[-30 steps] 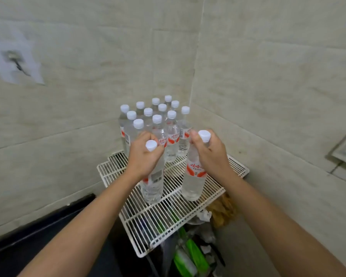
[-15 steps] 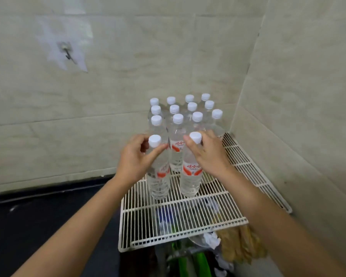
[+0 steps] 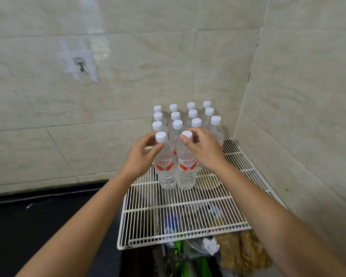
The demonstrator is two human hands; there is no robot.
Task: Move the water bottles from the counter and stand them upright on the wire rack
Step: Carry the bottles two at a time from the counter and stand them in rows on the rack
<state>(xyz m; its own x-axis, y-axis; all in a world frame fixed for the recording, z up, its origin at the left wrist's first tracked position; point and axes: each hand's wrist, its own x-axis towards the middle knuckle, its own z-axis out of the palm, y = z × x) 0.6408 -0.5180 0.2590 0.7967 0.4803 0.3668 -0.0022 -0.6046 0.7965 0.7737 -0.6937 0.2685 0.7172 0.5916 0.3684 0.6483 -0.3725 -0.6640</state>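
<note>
Two clear water bottles with white caps and red labels stand upright side by side on the white wire rack [image 3: 188, 212]. My left hand [image 3: 141, 156] holds the neck of the left bottle [image 3: 165, 166], thumb and fingers curled round it below the cap. My right hand [image 3: 204, 150] grips the right bottle [image 3: 186, 168] at its shoulder, fingers near the cap. Behind them several more capped bottles [image 3: 192, 114] stand in rows at the back of the rack, in the corner of the tiled walls.
A black counter [image 3: 38, 226] lies left of the rack. Under the rack's front edge sit green items [image 3: 180, 254], crumpled plastic and a brown fibrous bundle [image 3: 242, 252]. A taped metal hook [image 3: 82, 66] hangs on the back wall. The rack's front half is bare wire.
Both bottles went from held above the rack's front to standing on it, just in front of the back rows. My view swung left and now faces the rack squarely.
</note>
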